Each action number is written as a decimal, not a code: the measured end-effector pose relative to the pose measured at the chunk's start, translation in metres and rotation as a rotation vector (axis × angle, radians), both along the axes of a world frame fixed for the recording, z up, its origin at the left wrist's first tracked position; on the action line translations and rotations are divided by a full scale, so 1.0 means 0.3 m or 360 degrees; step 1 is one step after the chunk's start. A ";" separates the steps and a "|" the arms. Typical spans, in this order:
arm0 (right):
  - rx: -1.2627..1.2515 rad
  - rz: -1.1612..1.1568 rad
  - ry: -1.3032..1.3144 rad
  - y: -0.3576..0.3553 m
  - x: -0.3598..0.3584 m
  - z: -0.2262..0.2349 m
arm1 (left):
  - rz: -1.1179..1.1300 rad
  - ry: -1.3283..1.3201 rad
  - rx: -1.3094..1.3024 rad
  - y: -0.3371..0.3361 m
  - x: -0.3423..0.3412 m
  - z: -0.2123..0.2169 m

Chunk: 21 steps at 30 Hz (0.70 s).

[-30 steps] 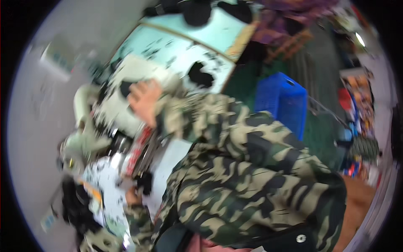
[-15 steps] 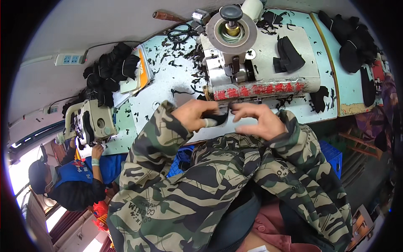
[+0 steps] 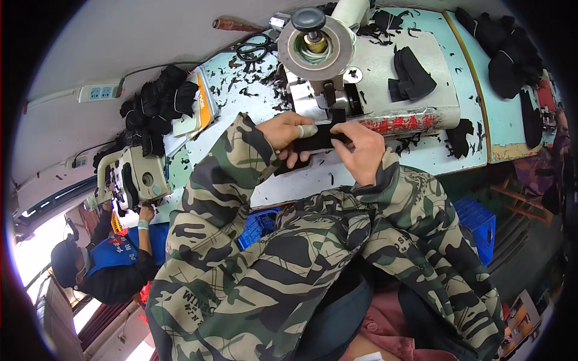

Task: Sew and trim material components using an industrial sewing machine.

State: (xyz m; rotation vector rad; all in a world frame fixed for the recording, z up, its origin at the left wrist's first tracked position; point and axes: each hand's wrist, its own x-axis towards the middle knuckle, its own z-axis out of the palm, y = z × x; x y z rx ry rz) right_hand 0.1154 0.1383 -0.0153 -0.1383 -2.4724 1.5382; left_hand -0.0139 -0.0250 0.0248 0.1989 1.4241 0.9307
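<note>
Both hands have drawn closer, left hand (image 3: 290, 133) and right hand (image 3: 361, 149) each pinching the black strip (image 3: 319, 138) stretched between their grips.

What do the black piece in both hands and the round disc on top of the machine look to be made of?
Black piece: likely soft fabric or felt, matte, bending between left hand and right hand. Round disc: probably metal, dull grey sheen, under a black knob.

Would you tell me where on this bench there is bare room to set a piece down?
The freest patch is the white machine bed, between the round wheel and the folded black pieces. The bench strip between scissors and black pile is littered with scraps. Around both hands it is crowded.
</note>
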 end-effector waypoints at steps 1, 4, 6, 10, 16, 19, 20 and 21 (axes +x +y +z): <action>0.0009 -0.0003 0.0017 -0.005 0.000 -0.001 | -0.0008 -0.0007 -0.0028 0.001 -0.009 -0.009; 0.0237 0.0014 0.0050 0.002 0.002 -0.001 | 0.0013 -0.0011 -0.0113 0.001 -0.024 -0.021; 0.0172 0.0009 -0.0111 0.004 0.000 -0.004 | -0.0034 0.0045 -0.0142 0.002 -0.030 -0.020; -0.0713 0.0207 -0.0626 -0.040 -0.027 -0.015 | 0.0037 0.0221 -0.0289 0.013 -0.066 -0.014; -0.1179 0.0153 -0.0571 -0.040 -0.053 0.008 | 0.0127 0.0437 -0.0187 0.049 -0.111 -0.016; 0.0083 -0.0025 -0.0282 0.067 -0.075 0.039 | 0.0191 0.0652 -0.0238 0.071 -0.057 -0.027; 0.0385 -0.0054 -0.0249 0.096 -0.097 0.043 | 0.0321 0.0593 -0.0291 0.073 -0.030 -0.031; 0.0709 -0.0100 -0.0248 0.119 -0.122 0.045 | 0.0434 0.0588 -0.0266 0.074 0.001 -0.036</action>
